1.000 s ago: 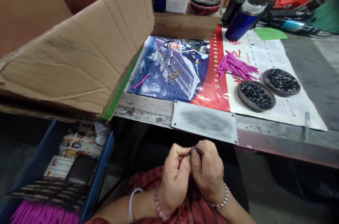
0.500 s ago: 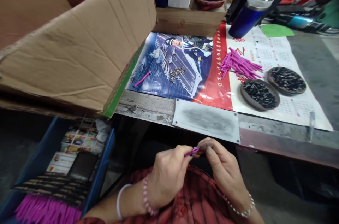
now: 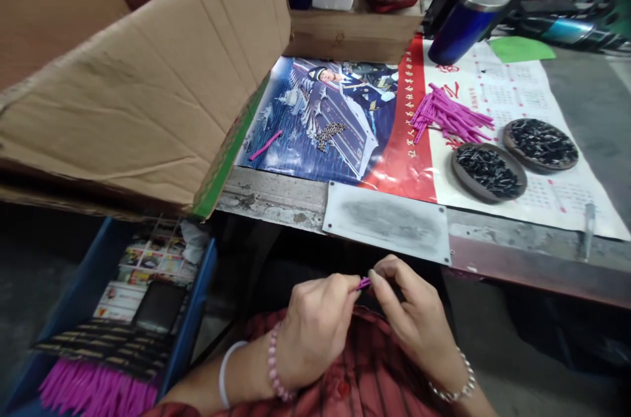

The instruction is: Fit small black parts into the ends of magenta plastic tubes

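Note:
My left hand (image 3: 323, 321) is closed around a thin purple plastic strip (image 3: 363, 283), whose end sticks out past the thumb and forefinger. Thumb and forefinger of my right hand (image 3: 414, 312) are pinched together at that end; anything small between them is hidden. Both hands are held in front of my body, just below the bench edge. Beyond them on the bench lie a pile of similar purple strips (image 3: 451, 116) and two shallow bowls, a nearer bowl (image 3: 459, 188) and a farther bowl (image 3: 566, 166), filled with small dark pieces.
A large cardboard box (image 3: 148, 95) takes up the left. Below it is a blue bin (image 3: 194, 312) with purple strips. A metal plate (image 3: 340, 223) lies at the bench edge. One loose strip (image 3: 266, 145) and small beadlike parts (image 3: 329, 137) lie on the poster. A blue tumbler (image 3: 456, 32) stands behind.
My right fingertips have shifted slightly and now cover more of the strip's end. Less of the strip shows between my hands. The camera view has moved a little.

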